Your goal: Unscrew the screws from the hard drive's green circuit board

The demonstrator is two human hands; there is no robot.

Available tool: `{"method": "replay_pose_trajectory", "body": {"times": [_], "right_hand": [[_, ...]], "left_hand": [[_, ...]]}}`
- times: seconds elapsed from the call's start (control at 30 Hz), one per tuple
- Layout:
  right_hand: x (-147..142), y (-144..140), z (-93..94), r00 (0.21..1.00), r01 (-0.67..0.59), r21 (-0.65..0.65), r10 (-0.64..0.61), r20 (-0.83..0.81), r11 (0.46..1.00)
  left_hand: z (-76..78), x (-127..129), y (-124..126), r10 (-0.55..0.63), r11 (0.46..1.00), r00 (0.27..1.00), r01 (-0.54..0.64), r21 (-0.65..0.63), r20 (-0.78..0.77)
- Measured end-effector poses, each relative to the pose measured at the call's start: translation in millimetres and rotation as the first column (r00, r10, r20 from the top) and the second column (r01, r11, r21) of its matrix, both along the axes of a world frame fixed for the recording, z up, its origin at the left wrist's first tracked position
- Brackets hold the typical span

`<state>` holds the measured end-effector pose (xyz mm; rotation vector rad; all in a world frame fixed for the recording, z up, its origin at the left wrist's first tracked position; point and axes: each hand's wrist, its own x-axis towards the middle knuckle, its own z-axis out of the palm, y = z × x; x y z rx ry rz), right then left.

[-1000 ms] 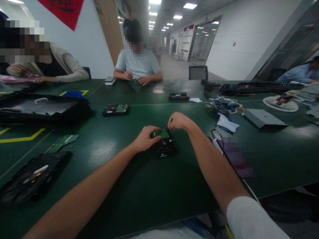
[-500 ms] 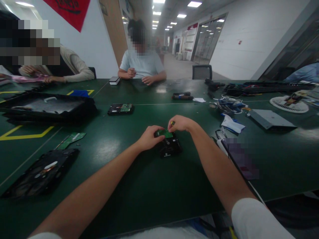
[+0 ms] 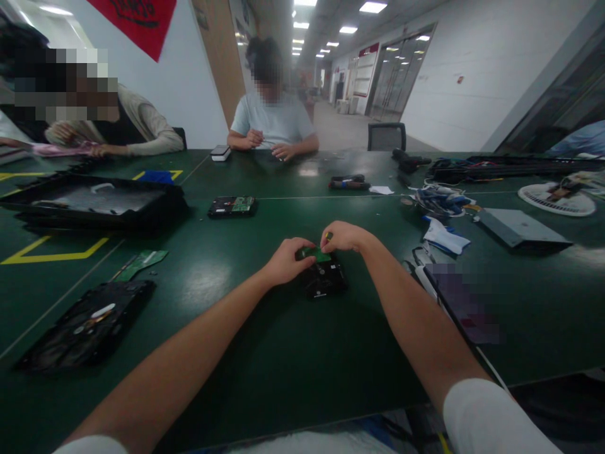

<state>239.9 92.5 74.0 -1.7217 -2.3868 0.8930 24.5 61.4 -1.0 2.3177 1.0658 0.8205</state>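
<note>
Near left, a dark drive body [image 3: 92, 331] lies flat on the green tabletop [image 3: 283, 378]; a loose circuit board [image 3: 142, 265] sits just beyond it. At centre, a black drive unit [image 3: 326, 282] rests on the tabletop between the hands, with a green board [image 3: 317, 254] exposed on its far part. The left hand [image 3: 289, 260] grips the unit at its far left corner, thumb over the board's edge. The right hand [image 3: 347, 236] is closed around a small yellow-and-black item [image 3: 329, 237], probably a driver handle, with fingertips at the board's far right corner; any working tip is hidden. The step in hand appears to be tool work on this board. The next move likely calls for a firm left-hand hold and a steady tool. A white label [image 3: 333, 267] on the unit is too small to read.

Farther out, a second drive [image 3: 231, 206] lies board side up. Across the table sits a co-worker [image 3: 274, 120]. On the wall, a red banner [image 3: 142, 22] bears dark characters, cut off and illegible. No brand is readable.
</note>
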Motion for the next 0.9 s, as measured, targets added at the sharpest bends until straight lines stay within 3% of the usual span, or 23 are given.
{"method": "replay_pose_trajectory", "body": {"times": [0.9], "right_hand": [[-3.5, -2.5, 3.7, 1.000, -0.005, 0.010, 0.005, 0.001, 1.000]], "left_hand": [[-3.9, -1.5, 1.9, -0.028, 0.999, 1.000, 0.028, 0.021, 0.012]]}}
